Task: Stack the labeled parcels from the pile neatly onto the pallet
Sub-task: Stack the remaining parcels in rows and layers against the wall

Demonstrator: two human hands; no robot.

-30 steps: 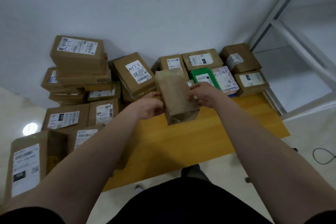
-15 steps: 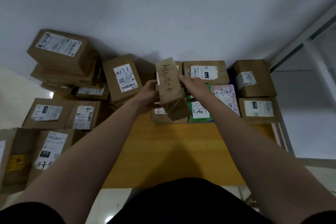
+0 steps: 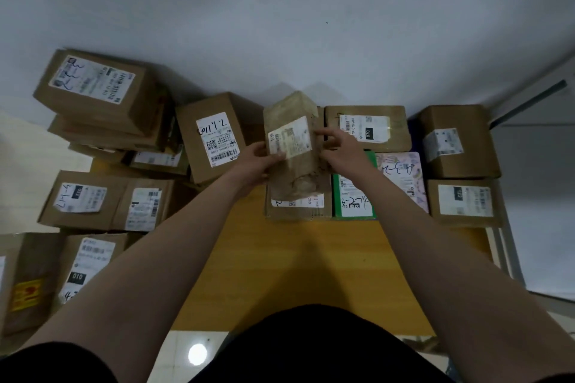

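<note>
Your left hand and right hand curl fingers round opposite sides of the parcel, tilted above the far edge of the pallet. It probably handles light, stiff and tape-slick; grip its long sides.

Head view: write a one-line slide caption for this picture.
Left hand and right hand hold a taped brown parcel, label up, above the row of boxes on the yellow pallet.

The yellow wooden pallet carries a row along its 12 o'clock edge — a low brown box, a green parcel, a pink patterned parcel and a labelled brown box, packed side by side. From 9 to 11 o'clock the pile of brown boxes covers its edge.
</note>
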